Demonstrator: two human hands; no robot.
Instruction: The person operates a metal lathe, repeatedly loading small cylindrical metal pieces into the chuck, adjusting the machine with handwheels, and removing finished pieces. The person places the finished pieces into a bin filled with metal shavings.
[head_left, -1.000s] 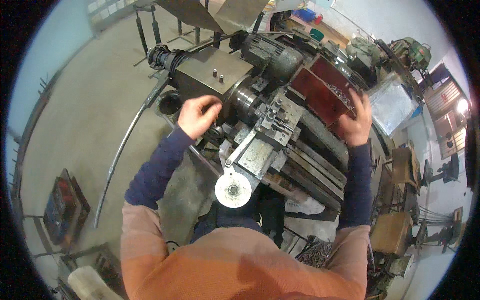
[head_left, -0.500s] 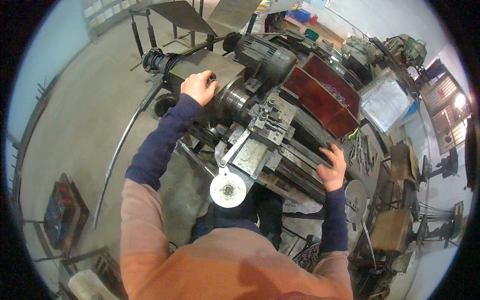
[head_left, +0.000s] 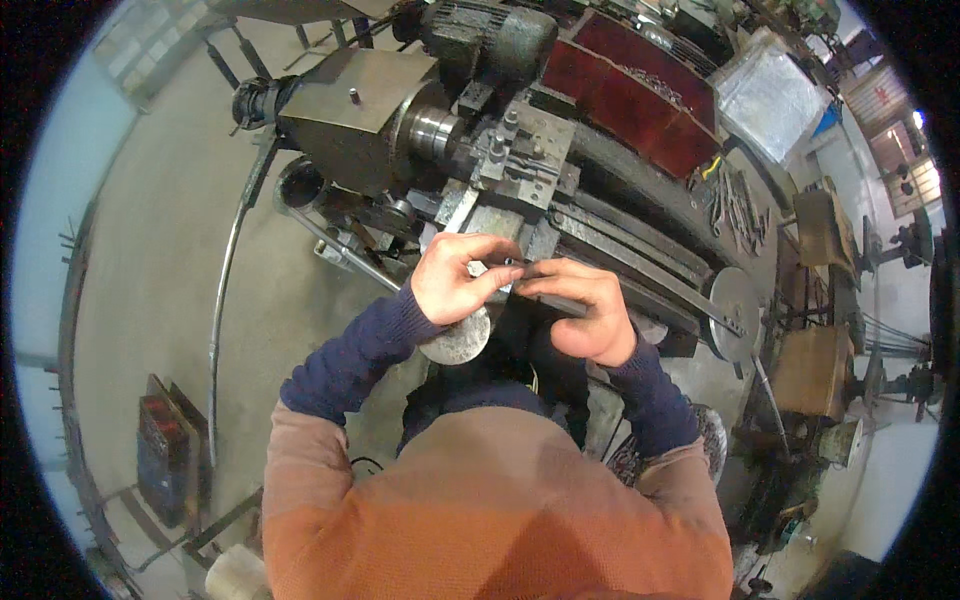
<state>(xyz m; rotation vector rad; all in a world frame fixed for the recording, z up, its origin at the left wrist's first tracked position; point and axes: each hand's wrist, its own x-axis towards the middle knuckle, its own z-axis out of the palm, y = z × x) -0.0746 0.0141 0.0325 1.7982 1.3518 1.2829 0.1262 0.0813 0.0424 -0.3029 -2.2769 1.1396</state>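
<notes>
My left hand point(head_left: 462, 282) is closed, thumb against fingers, on a small dark metal piece point(head_left: 509, 262). Its fingertips hide most of the piece. From the right, my right hand point(head_left: 590, 310) meets them at the same piece, its fingers bent and reaching across. Both hands hover over the near side of a metal lathe, above its white round handwheel point(head_left: 458, 340). Beyond them are the tool post point(head_left: 530, 150) and the shiny chuck point(head_left: 435, 132). A small metal pin point(head_left: 354, 96) stands upright on the headstock cover point(head_left: 365, 75).
A red metal tray point(head_left: 630, 100) with shavings sits behind the lathe bed. Wrenches point(head_left: 740, 210) lie to the right, near a plastic-wrapped sheet point(head_left: 770, 95). A long metal lever point(head_left: 225, 310) slants down at left. A grey disc wheel point(head_left: 735, 312) is at the lathe's right end.
My left hand has come back from the headstock cover, where the pin now shows. My right hand has moved left from beside the bed. The two hands now meet; the view has shifted.
</notes>
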